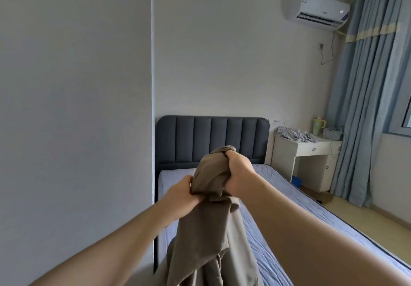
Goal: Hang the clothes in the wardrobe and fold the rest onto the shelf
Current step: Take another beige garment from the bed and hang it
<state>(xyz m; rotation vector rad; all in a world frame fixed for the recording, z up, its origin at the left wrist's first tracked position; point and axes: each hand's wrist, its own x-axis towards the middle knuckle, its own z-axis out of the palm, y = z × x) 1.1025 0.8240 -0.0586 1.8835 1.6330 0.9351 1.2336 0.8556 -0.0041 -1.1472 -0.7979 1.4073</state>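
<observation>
Above bed: both hands (left, right) gripping brown garment.

The brown cloth runs off the bottom edge. Its bunched top hides the fingers gripping it.

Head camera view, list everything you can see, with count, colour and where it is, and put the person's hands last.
Garment: one, brown, bunched at the top, hanging down over the near end of the bed.
Bed: one, light blue mattress cover, dark blue padded headboard against the far wall.
Desk: one, white, right of the headboard.
Crumpled clothes: one pile, grey, on the desk.
Jug: one, pale green, on the desk near the curtains.
Air conditioner: one, white, high on the far wall.
Curtains: blue, right side, by the window.
Left hand: gripping the garment lower down.
Right hand: gripping the garment's top.
</observation>
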